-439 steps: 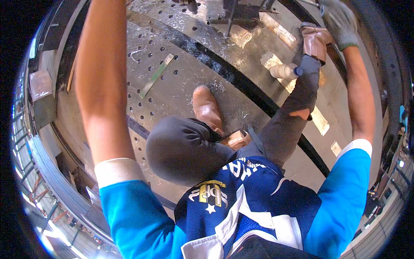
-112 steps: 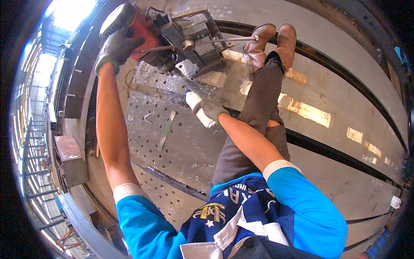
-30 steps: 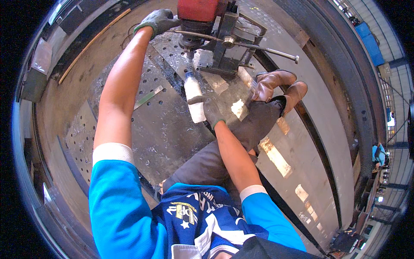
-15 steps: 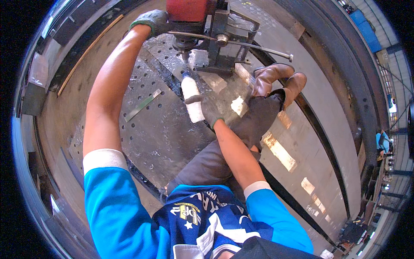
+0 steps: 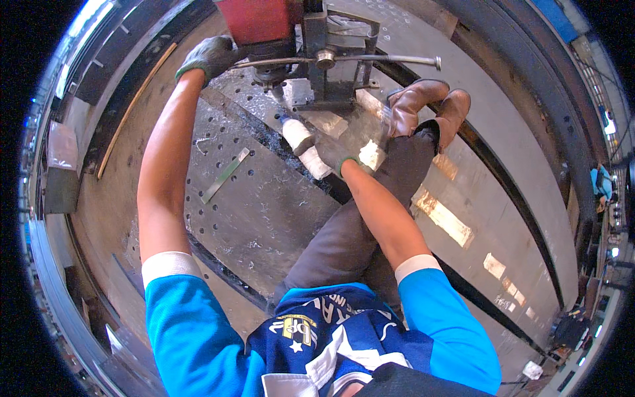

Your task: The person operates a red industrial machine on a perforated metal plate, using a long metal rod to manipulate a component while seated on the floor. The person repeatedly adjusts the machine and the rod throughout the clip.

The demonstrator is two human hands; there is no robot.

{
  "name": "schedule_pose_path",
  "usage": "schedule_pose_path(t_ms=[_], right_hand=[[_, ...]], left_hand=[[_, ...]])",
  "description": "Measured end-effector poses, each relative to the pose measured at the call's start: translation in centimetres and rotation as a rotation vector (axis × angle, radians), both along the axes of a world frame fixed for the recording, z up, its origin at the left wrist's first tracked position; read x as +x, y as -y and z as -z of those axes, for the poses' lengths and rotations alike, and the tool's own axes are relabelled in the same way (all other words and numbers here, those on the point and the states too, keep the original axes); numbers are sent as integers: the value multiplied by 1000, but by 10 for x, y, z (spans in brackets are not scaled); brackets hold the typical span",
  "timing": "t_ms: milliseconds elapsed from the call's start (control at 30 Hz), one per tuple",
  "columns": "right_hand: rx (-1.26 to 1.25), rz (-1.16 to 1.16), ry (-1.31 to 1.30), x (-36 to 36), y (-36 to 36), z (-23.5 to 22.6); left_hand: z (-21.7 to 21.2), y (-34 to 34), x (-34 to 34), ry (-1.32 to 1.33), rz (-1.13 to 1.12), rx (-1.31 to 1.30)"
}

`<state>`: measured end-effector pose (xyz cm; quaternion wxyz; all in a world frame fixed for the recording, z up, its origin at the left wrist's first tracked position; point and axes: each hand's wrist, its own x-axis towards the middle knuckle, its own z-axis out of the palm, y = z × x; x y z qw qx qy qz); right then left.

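Observation:
A drill press with a red motor housing stands on a dark steel plate dotted with holes. My left hand, in a grey glove, is closed around the left end of its long feed lever. Below the chuck, the drill bit points down at the plate. My right hand, also gloved, grips a white plastic bottle with a dark tip. The bottle is tilted, its tip close beside the bit. Part of its body is hidden by my fingers.
A flat greenish metal strip lies on the plate. My folded legs and brown boots are to the right of the press. Dark gaps run between plates. At the far right rim is another person in blue.
The feed lever has turned, its left end lower with my left hand and its right end higher. The bottle leans more, its base swung to the right. The whole view has shifted slightly.

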<state>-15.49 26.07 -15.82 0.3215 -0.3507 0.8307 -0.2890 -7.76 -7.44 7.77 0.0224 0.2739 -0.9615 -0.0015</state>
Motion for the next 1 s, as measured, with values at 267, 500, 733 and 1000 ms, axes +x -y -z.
schedule_pose_path(t_ms=[267, 500, 733, 1000], right_hand=[[-54, -141, -77, 1, 10, 70], [-17, 33, -32, 4, 1, 72], [-49, 116, -118, 10, -1, 60], [-35, 127, -9, 15, 1, 66]], left_hand=[[13, 9, -1, -71, -87, 92], [13, 10, 4, -87, -60, 138], [18, 13, 3, -119, -42, 108], [16, 11, 5, -101, -57, 144]])
